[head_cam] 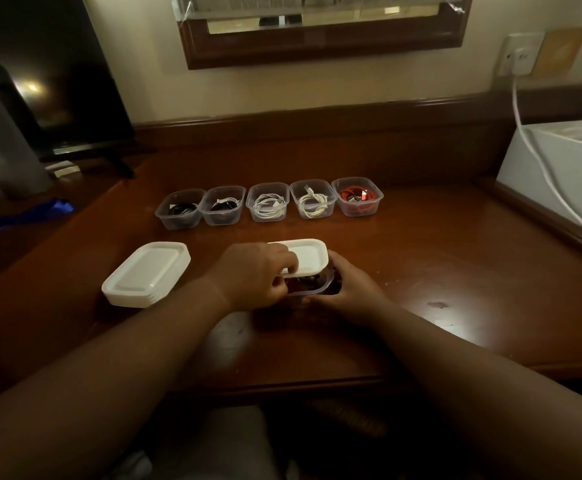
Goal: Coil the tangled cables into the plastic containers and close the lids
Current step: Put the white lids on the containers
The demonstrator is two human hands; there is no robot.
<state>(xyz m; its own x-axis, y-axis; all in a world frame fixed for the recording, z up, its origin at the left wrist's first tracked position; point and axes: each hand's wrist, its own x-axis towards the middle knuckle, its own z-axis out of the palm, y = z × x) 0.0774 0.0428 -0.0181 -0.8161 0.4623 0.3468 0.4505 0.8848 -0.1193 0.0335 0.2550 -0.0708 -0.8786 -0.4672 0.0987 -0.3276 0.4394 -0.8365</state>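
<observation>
A clear plastic container [319,289] with a dark red cable inside stands at the desk's middle. My left hand [255,275] pinches a white lid [308,256] that lies tilted over the container, its near edge raised. My right hand [348,289] grips the container's right side. Behind them stands a row of several open containers with coiled cables: black ones [181,209] [223,205], white ones [267,202] [313,199] and a red one [357,196]. A stack of white lids [145,273] lies to the left.
The wooden desk [455,271] meets the wall under a framed mirror [320,39]. A dark TV screen [50,74] stands at the back left. A white box [556,174] with a white cord [538,157] from a wall socket sits at the right.
</observation>
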